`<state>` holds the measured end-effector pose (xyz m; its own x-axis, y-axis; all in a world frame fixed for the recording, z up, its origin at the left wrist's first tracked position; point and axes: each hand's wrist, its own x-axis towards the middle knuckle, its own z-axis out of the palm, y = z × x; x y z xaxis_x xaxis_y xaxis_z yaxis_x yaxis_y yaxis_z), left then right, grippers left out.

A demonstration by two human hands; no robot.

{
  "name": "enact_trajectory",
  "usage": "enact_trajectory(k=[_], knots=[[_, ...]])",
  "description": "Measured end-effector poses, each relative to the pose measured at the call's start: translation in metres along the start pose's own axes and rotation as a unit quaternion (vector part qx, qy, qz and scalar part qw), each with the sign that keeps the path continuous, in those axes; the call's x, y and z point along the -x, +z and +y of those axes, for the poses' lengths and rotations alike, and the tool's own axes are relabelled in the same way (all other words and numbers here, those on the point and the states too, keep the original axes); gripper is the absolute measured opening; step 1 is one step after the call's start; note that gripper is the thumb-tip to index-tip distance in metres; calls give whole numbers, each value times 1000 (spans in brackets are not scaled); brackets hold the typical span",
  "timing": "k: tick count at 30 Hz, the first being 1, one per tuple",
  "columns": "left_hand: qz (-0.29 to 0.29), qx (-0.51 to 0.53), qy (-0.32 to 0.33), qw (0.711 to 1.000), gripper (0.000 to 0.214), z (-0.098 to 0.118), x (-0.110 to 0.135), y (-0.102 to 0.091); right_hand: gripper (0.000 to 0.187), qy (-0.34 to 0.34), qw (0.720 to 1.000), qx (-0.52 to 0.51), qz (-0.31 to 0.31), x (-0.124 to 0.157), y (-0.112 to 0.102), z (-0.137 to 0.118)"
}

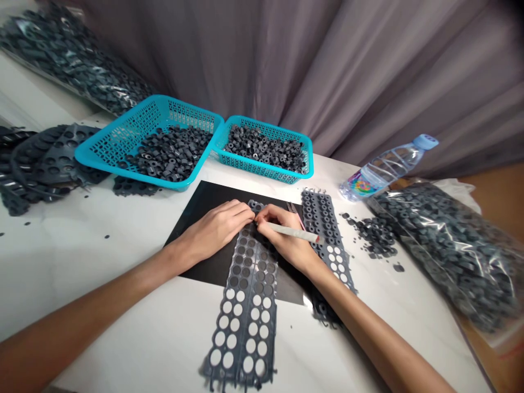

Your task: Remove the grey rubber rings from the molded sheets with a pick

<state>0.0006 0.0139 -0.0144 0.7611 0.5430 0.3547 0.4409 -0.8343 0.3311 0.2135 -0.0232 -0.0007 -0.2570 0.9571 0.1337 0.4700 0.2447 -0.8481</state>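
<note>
A dark grey rubber strip with rows of round holes (pixel 249 305) lies lengthwise before me, its far part over a black mat (pixel 204 202). My left hand (pixel 223 224) rests at the strip's far left edge, fingers together and bent against it; whether they pinch anything is hidden. In my right hand (pixel 282 232) is a pale pen-like tool (pixel 292 232), its rear end pointing right. Its tip is hidden near the left fingertips, by the far end of the strip. A second rubber strip (pixel 319 218), with many rings still in its holes, lies beyond my right wrist.
Two blue baskets (pixel 151 177) hold small dark rubber rings at the back. Clear bags of similar parts lie at right (pixel 454 251) and back left (pixel 73 60). A tilted water bottle (pixel 388 166) and loose black bits (pixel 379 234) are at right; rubber sheets (pixel 53 158) pile at left.
</note>
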Motion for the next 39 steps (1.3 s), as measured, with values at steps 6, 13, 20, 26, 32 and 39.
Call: enact_trajectory(k=[6,13,20,26,32,39], knots=[[288,251,-237,893,22,-17,-2,-7,8,20,1000,13,7,3,4,0],[122,517,-246,811,23,3,0,-4,6,33,999,-31,4,2,1,5],[124,643,-323,684,29,2,7,-14,8,58,994,-82,38,2,3,16],[57,665,-338,663,25,6,13,-14,16,89,982,-130,100,0,1,20],[33,662,-348,663,25,9,12,-15,19,98,979,-140,115,0,1,16],[15,664,-357,657,28,10,12,-18,24,84,986,-83,114,2,0,9]])
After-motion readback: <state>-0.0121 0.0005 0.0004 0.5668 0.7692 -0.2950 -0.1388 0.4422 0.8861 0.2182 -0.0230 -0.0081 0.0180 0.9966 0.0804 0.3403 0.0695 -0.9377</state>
